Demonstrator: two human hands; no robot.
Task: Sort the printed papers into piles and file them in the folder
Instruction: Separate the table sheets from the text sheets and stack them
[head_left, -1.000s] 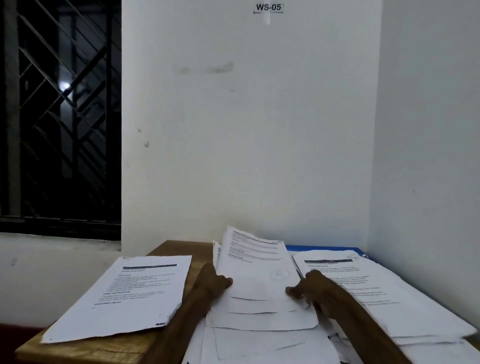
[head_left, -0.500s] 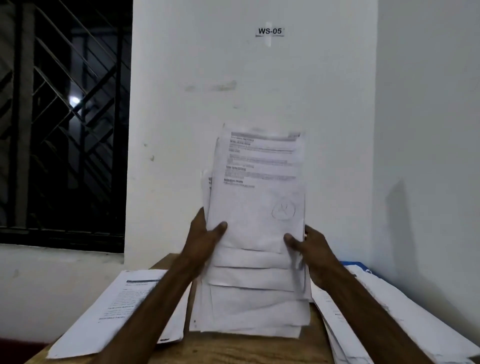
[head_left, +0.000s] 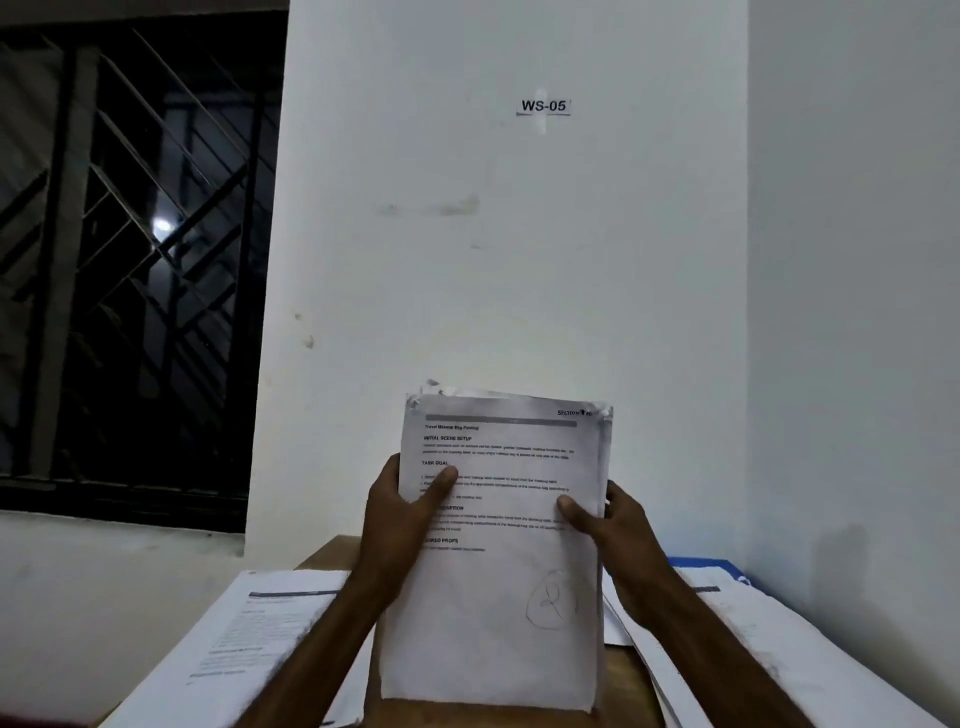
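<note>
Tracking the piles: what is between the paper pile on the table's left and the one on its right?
In the head view, the upright stack of papers, gripped by the left hand and right hand, stands between left pile and right pile.

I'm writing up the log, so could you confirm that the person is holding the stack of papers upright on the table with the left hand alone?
Not quite: the head view shows both hands holding it. The left hand grips the left edge of the stack of papers and the right hand grips its right edge; it does stand upright on the table.
</note>
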